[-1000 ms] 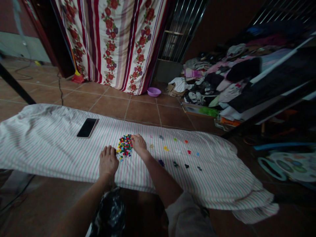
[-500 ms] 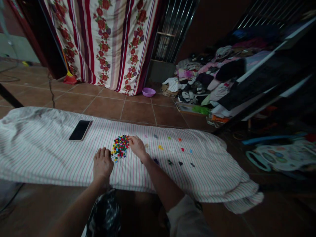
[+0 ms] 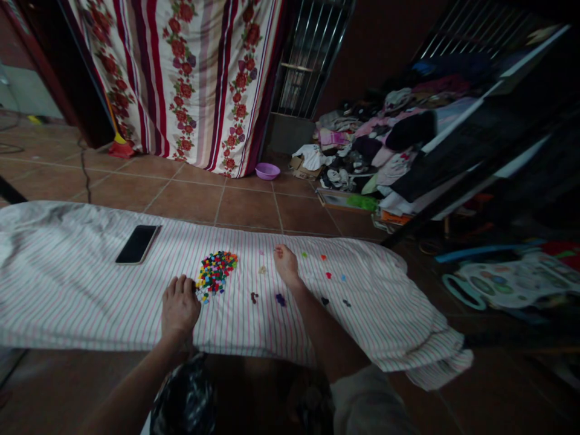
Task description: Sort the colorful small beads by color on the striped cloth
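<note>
A pile of small multicoloured pieces (image 3: 216,273) lies on the striped cloth (image 3: 136,302). My left hand (image 3: 181,308) rests flat at the pile's lower left edge, fingers apart. To the right of the pile, my right hand (image 3: 286,264) is over the cloth with its fingers closed; whatever it may hold is too small to make out. Around it lie little single-colour groups: beige (image 3: 262,270), brown (image 3: 254,298), dark purple (image 3: 281,299), lime green (image 3: 304,255), orange (image 3: 323,257), red (image 3: 328,275) and blue (image 3: 343,278). My right hand and forearm hide part of this area.
A phone (image 3: 138,244) lies on the cloth left of the pile. Beyond the cloth, a purple basin (image 3: 267,171) stands on the tiled floor by a floral curtain (image 3: 181,78). Heaped clothes (image 3: 376,139) are at the back right.
My right hand has moved right, from the pile's upper edge to among the small colour groups. My left hand stays beside the pile. The whole view has shifted slightly.
</note>
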Available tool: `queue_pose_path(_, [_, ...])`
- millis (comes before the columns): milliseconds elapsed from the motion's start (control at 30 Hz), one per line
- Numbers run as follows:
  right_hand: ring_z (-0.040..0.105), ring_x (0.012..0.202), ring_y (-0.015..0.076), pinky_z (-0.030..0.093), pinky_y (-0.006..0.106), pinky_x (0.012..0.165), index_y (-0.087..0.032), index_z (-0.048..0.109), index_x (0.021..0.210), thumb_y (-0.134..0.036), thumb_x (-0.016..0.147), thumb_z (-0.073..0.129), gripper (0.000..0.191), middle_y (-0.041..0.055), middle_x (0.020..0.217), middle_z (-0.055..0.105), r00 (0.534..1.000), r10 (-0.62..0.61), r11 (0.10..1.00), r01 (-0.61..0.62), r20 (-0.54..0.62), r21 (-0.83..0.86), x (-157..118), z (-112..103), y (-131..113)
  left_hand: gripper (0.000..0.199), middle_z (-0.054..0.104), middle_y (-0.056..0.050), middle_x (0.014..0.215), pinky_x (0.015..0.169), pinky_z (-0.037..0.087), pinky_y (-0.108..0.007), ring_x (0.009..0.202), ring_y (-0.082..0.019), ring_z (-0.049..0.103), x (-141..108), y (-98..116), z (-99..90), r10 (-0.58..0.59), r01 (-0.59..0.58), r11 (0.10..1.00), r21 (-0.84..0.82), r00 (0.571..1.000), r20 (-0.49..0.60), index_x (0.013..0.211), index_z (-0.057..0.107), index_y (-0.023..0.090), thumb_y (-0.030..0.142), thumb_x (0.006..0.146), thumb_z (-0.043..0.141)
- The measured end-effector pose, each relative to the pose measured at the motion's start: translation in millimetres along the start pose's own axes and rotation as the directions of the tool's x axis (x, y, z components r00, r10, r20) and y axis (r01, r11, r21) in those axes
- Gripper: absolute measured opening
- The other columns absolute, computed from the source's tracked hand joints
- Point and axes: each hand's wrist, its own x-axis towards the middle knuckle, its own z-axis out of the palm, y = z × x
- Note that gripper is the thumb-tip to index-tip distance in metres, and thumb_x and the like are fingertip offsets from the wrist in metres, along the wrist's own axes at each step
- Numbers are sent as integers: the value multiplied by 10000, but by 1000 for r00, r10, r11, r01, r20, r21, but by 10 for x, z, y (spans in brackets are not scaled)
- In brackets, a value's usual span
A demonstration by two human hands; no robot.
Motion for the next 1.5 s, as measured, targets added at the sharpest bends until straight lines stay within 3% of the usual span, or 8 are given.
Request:
queue_pose_path(167, [685, 813, 170, 486, 262, 753, -201, 707, 927, -153, 851, 539, 190, 56, 888, 753, 996, 81, 990, -84, -25, -116, 200, -163, 235, 305, 602, -153, 1300, 1027, 398, -479, 1293, -330, 465, 4, -3, 13, -10, 10, 1000, 0, 1000, -14, 1124, 623, 147, 152, 894, 423])
queue_pose_path(333, [681, 799, 168, 467, 250, 731, -210, 724, 874, -138, 835, 563, 182, 47, 871, 755, 993, 114, 977, -111, 7, -180, 323, -171, 319, 293, 597, -149, 1303, 1030, 399, -468, 1288, -327, 464, 4, -8, 9, -3, 3, 1000, -7, 1000, -3, 1109, 618, 148, 154, 888, 427])
queue_pose_path(633, [704, 895, 182, 495, 264, 812, -220, 774, 897, -89, 832, 536, 280, 48, 953, 771, 996, 48, 983, -33, 77, -181, 318, -53, 331, 302, 602, -155, 1299, 1051, 392, -468, 1297, -331, 457, 4, 6, -1, -7, 7, 1000, 4, 1000, -6, 1123, 618, 127, 154, 900, 415])
queue_pose_path(900, [693, 945, 202, 481, 275, 823, -195, 767, 1024, -85, 878, 475, 344, 88, 1035, 757, 996, 37, 976, -20, 76, -217, 264, -94, 334, 301, 598, -167, 1307, 1054, 392, -479, 1295, -333, 457, 15, 17, -24, -15, 15, 1000, -9, 1000, 2, 1117, 629, 124, 151, 895, 427])
queue_pose_path(1033, [670, 926, 216, 468, 295, 812, -175, 746, 1060, -141, 908, 469, 318, 114, 1028, 731, 1000, -13, 964, 12, -3, -267, 252, -136, 223, 300, 608, -157, 1296, 1046, 395, -469, 1286, -327, 469, 13, 26, -29, -14, 14, 1000, 3, 1000, -11, 1118, 629, 135, 145, 885, 442])
queue_pose_path(1167, [647, 946, 211, 464, 298, 847, -181, 734, 1060, -178, 913, 475, 299, 95, 1034, 715, 991, -132, 970, 126, -17, -210, 218, -94, 0, 298, 613, -155, 1291, 1040, 400, -463, 1283, -330, 470, 11, 29, -31, -12, 13, 1000, 9, 1000, -15, 1112, 630, 127, 142, 883, 440])
queue_pose_path(1367, [630, 899, 179, 467, 272, 833, -217, 736, 949, -153, 884, 512, 242, 47, 951, 706, 931, -354, 935, 353, 88, 25, -3, 187, -421, 303, 610, -158, 1301, 1024, 412, -471, 1288, -335, 472, 13, 16, -2, -14, 14, 1000, 2, 1000, -15, 1127, 625, 122, 145, 884, 445])
queue_pose_path(1500, [617, 880, 165, 458, 256, 806, -219, 733, 951, -163, 898, 558, 191, 36, 938, 696, 869, -441, 897, 425, 226, 117, -214, 424, -720, 315, 605, -155, 1316, 1046, 401, -477, 1305, -340, 462, 12, 18, 13, -10, 10, 1000, 1, 1000, -17, 1140, 625, 112, 140, 887, 440])
